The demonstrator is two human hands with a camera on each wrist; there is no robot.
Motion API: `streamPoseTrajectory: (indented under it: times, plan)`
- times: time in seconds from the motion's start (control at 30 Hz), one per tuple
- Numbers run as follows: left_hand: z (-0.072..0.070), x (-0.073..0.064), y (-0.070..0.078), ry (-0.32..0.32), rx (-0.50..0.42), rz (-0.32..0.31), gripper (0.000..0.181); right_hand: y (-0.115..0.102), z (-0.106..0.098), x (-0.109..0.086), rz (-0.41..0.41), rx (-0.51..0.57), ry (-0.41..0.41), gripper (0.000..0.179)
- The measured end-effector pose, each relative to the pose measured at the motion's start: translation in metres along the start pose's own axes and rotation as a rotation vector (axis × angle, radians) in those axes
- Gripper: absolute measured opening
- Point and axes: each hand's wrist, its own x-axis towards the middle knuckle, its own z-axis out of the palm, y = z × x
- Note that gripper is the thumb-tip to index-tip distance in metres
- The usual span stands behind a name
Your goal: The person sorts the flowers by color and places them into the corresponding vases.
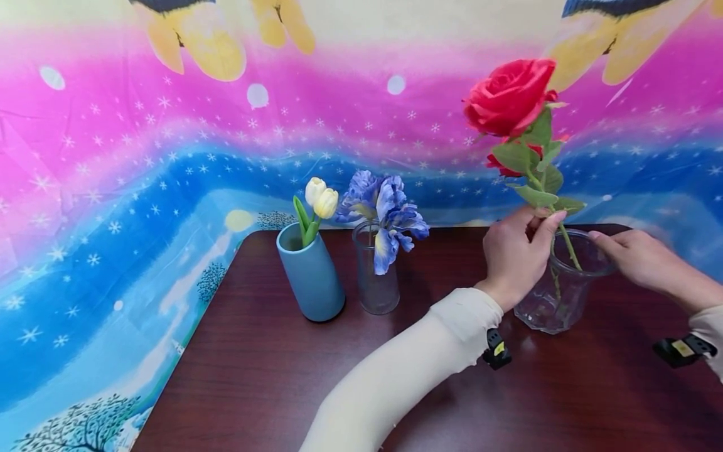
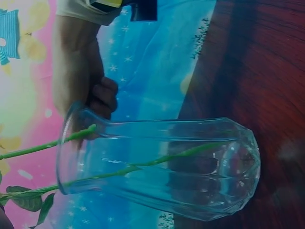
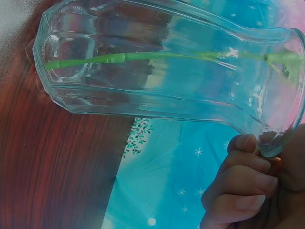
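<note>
My left hand (image 1: 516, 254) pinches the green stem of a large red rose (image 1: 511, 97) just below its leaves. The cut end of that stem (image 2: 78, 135) sits inside the mouth of a clear glass vase (image 1: 550, 314). A second, longer stem (image 2: 157, 161) reaches down near the bottom of the vase, and another red bloom (image 1: 504, 164) shows partly behind the leaves. My right hand (image 1: 644, 260) grips the flared rim of the vase, thumb on top and fingers curled beneath, as the right wrist view shows. The vase stands upright on the dark wooden table (image 1: 254, 376).
Left of the glass vase stands a slim clear vase (image 1: 380, 295) with a blue-purple flower (image 1: 390, 210). Beside it is a blue-grey vase (image 1: 313, 276) holding white tulips (image 1: 323, 199). A colourful printed cloth (image 1: 141, 188) hangs behind the table.
</note>
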Motion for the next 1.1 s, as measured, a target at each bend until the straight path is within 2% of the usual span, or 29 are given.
streamPoseTrajectory:
  times: [0.13, 0.23, 0.43, 0.57, 0.7, 0.8, 1.1]
  plan:
    - [0.003, -0.005, 0.002, -0.049, 0.120, 0.001, 0.019, -0.001, 0.001, 0.001, 0.003, -0.012, 0.008, 0.062]
    - [0.005, -0.009, 0.002, -0.079, 0.156, -0.006, 0.019, -0.001, 0.001, 0.001, 0.003, -0.010, 0.003, 0.062]
    - [0.008, -0.012, -0.001, -0.137, 0.165, -0.012, 0.018, 0.000, 0.002, 0.001, 0.000, 0.004, 0.014, 0.062]
    - [0.011, -0.015, -0.003, -0.149, 0.222, -0.003, 0.021, 0.001, 0.002, 0.002, -0.016, 0.016, 0.011, 0.061]
    - [0.014, -0.017, -0.005, -0.151, 0.284, 0.032, 0.024, 0.002, 0.002, 0.002, -0.010, 0.018, -0.005, 0.061]
    - [0.015, -0.017, -0.005, -0.176, 0.316, 0.049, 0.028, 0.001, 0.002, 0.001, -0.012, 0.021, -0.005, 0.061]
    - [0.018, -0.016, -0.002, -0.264, 0.349, 0.014, 0.022, 0.002, 0.003, 0.001, -0.015, 0.012, 0.014, 0.060]
